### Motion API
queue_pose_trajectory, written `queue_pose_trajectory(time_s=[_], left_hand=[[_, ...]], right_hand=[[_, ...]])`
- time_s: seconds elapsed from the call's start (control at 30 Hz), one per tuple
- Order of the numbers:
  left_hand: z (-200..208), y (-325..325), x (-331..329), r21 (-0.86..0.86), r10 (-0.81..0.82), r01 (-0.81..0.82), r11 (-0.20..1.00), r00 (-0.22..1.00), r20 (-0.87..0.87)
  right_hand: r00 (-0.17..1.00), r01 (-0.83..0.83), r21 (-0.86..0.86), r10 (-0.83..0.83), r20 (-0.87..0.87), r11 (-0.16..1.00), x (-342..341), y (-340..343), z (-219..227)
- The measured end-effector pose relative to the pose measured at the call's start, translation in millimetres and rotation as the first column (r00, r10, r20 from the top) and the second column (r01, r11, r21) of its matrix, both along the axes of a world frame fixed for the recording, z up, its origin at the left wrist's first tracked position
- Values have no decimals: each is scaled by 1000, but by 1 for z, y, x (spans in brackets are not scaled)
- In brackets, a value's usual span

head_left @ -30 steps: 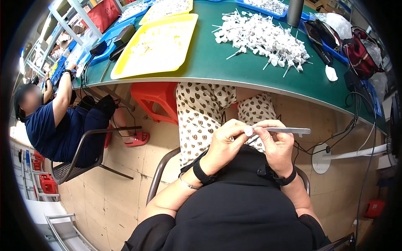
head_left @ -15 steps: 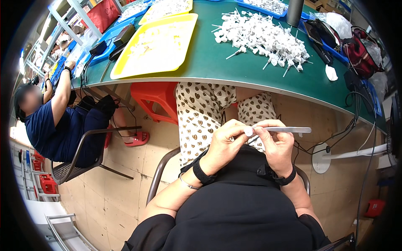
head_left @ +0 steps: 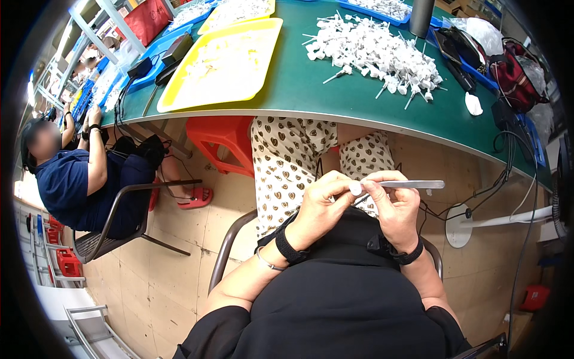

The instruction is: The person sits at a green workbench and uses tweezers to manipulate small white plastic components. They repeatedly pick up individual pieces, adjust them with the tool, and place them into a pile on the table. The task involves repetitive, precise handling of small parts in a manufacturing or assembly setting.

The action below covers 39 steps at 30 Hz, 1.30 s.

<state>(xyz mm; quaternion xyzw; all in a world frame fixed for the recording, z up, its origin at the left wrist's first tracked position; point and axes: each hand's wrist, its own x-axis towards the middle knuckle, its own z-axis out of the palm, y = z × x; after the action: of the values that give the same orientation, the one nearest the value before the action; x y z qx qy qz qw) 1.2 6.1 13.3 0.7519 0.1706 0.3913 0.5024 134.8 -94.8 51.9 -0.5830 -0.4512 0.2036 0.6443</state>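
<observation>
My left hand (head_left: pixel 321 209) is closed, thumb and forefinger pinching a small white plastic piece (head_left: pixel 355 188) above my lap. Right beside it, my right hand (head_left: pixel 396 209) is closed around silver metal tweezers (head_left: pixel 421 185). Their broad end sticks out to the right past my knuckles, while the tips are hidden by fingers and the white piece. Both hands nearly touch at the fingertips. Beyond them on the green table lies a large pile of white plastic pieces with thin stems (head_left: pixel 373 57).
A yellow tray (head_left: pixel 270 66) holding small pale pieces sits left of the pile. At the table's right are a dark cylinder (head_left: pixel 421 18), a dark red bag (head_left: pixel 517 72) and black cables (head_left: pixel 508 143). A red stool (head_left: pixel 220 143) stands underneath. A seated co-worker (head_left: pixel 89 179) works at left.
My hands, the tweezers and the white piece stay almost still. At left, the co-worker's forearm has drawn back from the blue trays toward the body.
</observation>
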Motion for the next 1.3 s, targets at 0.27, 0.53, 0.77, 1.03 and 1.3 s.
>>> queue_pose_trajectory(time_s=[0.27,0.53,0.77,1.03,1.3], left_hand=[[-2,-1,1,-45,-3,4,999,1000,14],[-5,-3,1,-45,0,2,999,999,51],[0,2,1,-40,-20,22,999,999,47],[1,1,1,14,5,-6,1000,998,57],[-5,1,1,53,9,-12,999,999,46]], right_hand=[[999,-5,-2,5,38,1000,1,-1,0],[919,-62,38,42,393,997,9,1,7],[984,-83,-18,79,-161,996,6,-1,3],[996,-63,-3,63,-67,998,0,-1,2],[998,-34,20,33,50,999,1,0,-2]])
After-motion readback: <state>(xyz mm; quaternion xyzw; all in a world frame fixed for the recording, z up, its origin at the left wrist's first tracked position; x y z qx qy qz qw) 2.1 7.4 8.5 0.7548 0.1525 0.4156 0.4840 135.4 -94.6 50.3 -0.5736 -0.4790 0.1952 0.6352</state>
